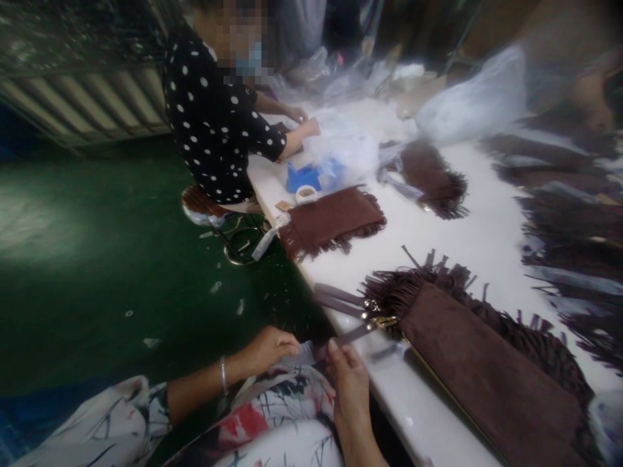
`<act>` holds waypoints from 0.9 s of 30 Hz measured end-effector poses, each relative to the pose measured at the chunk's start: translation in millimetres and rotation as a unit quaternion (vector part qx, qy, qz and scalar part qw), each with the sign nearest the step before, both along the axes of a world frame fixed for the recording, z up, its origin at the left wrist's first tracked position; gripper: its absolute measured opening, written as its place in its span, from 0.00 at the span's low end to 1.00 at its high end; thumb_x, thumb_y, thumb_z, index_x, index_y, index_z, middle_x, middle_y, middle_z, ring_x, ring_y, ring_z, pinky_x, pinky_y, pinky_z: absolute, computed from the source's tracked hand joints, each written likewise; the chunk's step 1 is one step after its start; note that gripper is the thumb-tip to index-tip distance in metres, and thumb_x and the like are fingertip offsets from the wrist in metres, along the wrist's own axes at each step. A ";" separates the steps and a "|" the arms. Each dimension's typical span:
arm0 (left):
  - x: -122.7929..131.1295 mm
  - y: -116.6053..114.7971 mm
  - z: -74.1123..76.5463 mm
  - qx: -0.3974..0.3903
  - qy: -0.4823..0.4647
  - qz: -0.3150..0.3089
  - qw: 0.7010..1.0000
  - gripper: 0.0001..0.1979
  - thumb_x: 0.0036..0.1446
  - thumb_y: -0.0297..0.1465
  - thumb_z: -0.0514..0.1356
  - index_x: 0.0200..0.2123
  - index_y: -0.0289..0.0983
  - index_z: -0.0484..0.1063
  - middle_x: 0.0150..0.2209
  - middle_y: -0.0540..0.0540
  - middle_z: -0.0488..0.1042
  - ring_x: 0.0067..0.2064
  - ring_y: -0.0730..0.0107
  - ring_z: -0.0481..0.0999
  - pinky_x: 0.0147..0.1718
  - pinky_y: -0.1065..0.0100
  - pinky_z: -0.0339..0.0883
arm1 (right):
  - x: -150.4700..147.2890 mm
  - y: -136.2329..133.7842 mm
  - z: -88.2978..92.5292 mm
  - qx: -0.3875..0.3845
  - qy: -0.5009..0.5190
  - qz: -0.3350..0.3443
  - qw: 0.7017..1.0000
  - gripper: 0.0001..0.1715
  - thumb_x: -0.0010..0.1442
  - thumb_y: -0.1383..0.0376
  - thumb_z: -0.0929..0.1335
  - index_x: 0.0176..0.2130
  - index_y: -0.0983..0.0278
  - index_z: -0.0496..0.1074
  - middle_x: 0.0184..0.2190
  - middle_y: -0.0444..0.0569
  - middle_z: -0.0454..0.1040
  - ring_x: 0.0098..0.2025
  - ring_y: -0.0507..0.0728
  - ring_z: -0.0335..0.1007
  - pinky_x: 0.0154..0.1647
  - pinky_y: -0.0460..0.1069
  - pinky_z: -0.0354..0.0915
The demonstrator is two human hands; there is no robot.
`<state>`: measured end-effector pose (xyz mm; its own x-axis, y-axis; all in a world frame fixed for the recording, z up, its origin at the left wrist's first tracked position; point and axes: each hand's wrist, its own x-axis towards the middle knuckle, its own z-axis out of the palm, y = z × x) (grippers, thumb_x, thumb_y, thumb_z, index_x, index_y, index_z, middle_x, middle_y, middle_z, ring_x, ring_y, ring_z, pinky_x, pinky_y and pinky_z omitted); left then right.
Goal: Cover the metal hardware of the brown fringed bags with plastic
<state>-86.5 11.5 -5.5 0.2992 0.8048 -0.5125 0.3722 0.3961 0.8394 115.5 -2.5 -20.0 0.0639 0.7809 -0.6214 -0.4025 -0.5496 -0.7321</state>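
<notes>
A dark brown fringed bag (491, 363) lies on the table in front of me, its long fringe spread along the far side. Brass-coloured clasps (382, 322) join its brown strap (357, 333), which reaches over the table edge toward my lap. My right hand (350, 383) is closed on the strap's end between thumb and fingers. To its left, my left hand (270, 350) has its fingers pinched together at a pale, thin wrapping strip (305, 354) above my lap. Blur hides exactly how the strip meets the strap.
Across the white table (438, 253) lie a reddish-brown fringed bag (335, 217), another fringed bag (431, 175), a tape roll (306, 194) and a blue piece (304, 176). A co-worker (219, 123) sits handling clear plastic. More fringed pieces (574, 227) are heaped at right.
</notes>
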 end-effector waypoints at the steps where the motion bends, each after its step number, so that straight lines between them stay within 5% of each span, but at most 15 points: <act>1: 0.4 -0.2 -0.4 -0.002 -0.004 -0.001 1.000 0.17 0.57 0.41 0.60 0.34 0.32 0.79 0.30 0.46 0.78 0.32 0.67 0.73 0.32 0.72 0.62 | -0.3 0.1 0.5 -0.002 0.001 -0.003 1.000 0.23 0.50 0.51 0.75 0.30 0.62 0.65 0.23 0.38 0.66 0.23 0.48 0.59 0.24 0.43 0.56; 10: 7.4 -0.5 9.8 0.044 -0.017 -0.013 0.999 0.17 0.59 0.42 0.59 0.37 0.34 0.80 0.34 0.46 0.79 0.36 0.64 0.75 0.38 0.70 0.64 | -0.2 2.2 1.4 0.009 -0.048 0.009 0.999 0.22 0.50 0.49 0.74 0.32 0.63 0.70 0.24 0.39 0.70 0.26 0.49 0.63 0.26 0.44 0.58; 18: 29.8 -10.3 2.7 -0.032 -0.058 0.114 0.991 0.22 0.54 0.46 0.62 0.37 0.30 0.79 0.30 0.45 0.76 0.30 0.67 0.71 0.30 0.70 0.61 | 2.8 2.1 12.3 0.010 0.036 0.023 0.999 0.19 0.51 0.51 0.75 0.34 0.63 0.71 0.31 0.42 0.75 0.32 0.52 0.70 0.33 0.45 0.65; 27: 41.9 -19.9 1.3 -0.034 -0.153 0.134 0.978 0.21 0.52 0.43 0.66 0.40 0.30 0.76 0.36 0.42 0.77 0.36 0.64 0.73 0.35 0.68 0.64 | 4.1 0.4 0.5 0.010 0.069 0.010 0.998 0.20 0.47 0.54 0.77 0.36 0.63 0.74 0.34 0.45 0.76 0.37 0.55 0.73 0.40 0.48 0.68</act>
